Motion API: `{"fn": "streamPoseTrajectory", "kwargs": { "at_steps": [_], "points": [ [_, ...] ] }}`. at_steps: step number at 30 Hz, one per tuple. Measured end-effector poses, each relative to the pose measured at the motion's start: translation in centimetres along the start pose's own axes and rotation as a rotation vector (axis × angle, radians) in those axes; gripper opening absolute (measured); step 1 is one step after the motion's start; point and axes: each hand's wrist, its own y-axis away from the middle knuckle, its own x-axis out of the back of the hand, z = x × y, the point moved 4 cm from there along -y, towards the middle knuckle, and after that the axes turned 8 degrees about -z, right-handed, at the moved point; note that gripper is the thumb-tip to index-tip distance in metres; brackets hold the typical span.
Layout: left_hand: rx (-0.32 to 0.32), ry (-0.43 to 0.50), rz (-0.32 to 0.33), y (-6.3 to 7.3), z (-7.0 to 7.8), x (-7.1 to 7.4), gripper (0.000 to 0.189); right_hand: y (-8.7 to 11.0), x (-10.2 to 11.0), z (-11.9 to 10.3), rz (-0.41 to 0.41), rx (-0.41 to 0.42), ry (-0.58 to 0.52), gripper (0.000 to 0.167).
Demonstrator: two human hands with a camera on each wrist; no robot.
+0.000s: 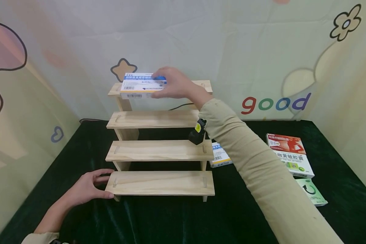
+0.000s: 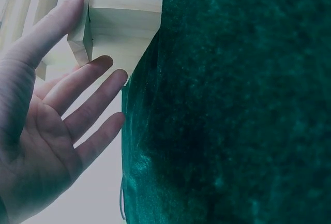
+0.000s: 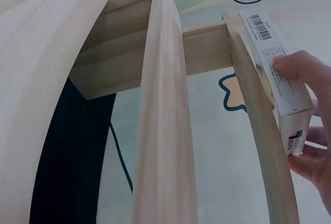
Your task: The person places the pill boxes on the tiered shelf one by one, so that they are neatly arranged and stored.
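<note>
A stepped wooden shelf rack (image 1: 160, 150) stands in the middle of the table. At its top board, my right hand (image 1: 177, 84) grips a white and blue medicine box (image 1: 137, 84), thumb on the front side and fingers over the back. In the right wrist view the box (image 3: 279, 74) lies along the top board (image 3: 258, 105), its barcode side showing. My left hand (image 1: 89, 186) holds the left end of the lowest board, thumb at the front corner. The left wrist view shows the hand's (image 2: 57, 115) thumb and index finger at the board end (image 2: 80, 43), other fingers spread.
Right of the rack, partly behind my right sleeve (image 1: 262, 169), lies another white and blue box (image 1: 221, 156). Farther right are a red and white medicine box (image 1: 288, 145) and a green box (image 1: 312, 191). Dark green cloth (image 1: 158, 220) covers the table; a printed curtain (image 1: 183, 40) hangs behind.
</note>
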Motion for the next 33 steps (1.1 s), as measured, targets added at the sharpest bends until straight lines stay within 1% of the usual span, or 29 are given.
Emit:
{"fn": "streamPoseTrajectory", "kwargs": {
  "at_steps": [9, 17, 27, 33],
  "points": [
    [-0.004, -0.001, 0.004, 0.0, 0.1, -0.1, 0.071, -0.2, -0.5, 0.0, 0.017, 0.029, -0.059, 0.056],
    [-0.001, 0.005, 0.004, 0.0, 0.0, -0.3, 0.071, -0.3, -1.1, -0.1, 0.014, 0.008, -0.069, 0.057],
    [0.014, 0.022, -0.001, 0.1, 0.1, -0.3, 0.071, -0.7, -1.8, -0.1, 0.029, 0.035, -0.063, 0.055],
    [0.014, 0.030, -0.004, 0.1, 0.1, -0.3, 0.071, -0.9, -2.1, -0.6, 0.079, 0.074, -0.066, 0.048]
  ]
}}
